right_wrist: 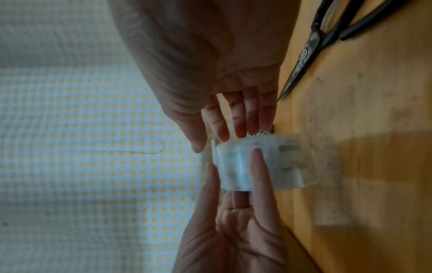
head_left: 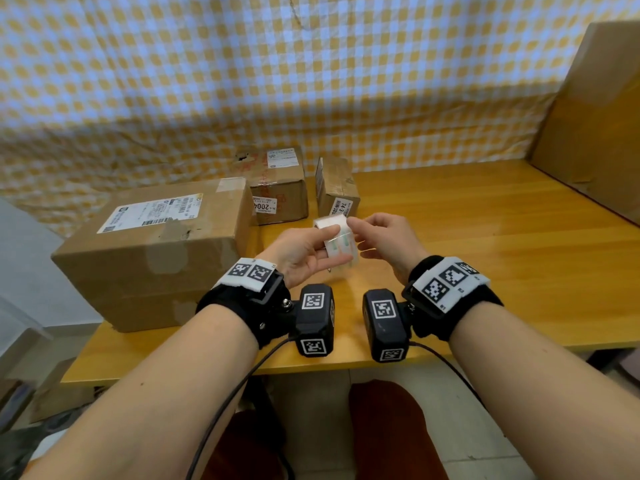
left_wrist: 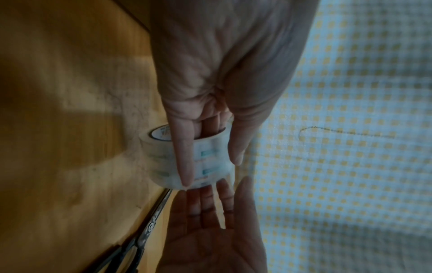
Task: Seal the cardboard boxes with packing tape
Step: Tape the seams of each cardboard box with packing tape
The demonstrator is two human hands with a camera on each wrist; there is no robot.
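- Head view: the left hand (head_left: 301,252) grips the tape roll (head_left: 337,242) above the table (head_left: 485,258), near three boxes (head_left: 152,251); the right hand (head_left: 388,244) pinches at its top edge.
- Left wrist view: two fingers (left_wrist: 211,127) sit inside the roll's core, thumb and forefinger outside.
- Right wrist view: the right fingertips (right_wrist: 222,129) touch the roll's edge; scissors (right_wrist: 311,46) lie on the table.

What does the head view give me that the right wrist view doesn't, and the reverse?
Head only: three closed cardboard boxes at the table's back left, large box, middle box, small box, plus a big carton at far right. Right wrist only: black scissors lying on the table. Both: the left hand holding the clear tape roll, with the right hand at its edge.
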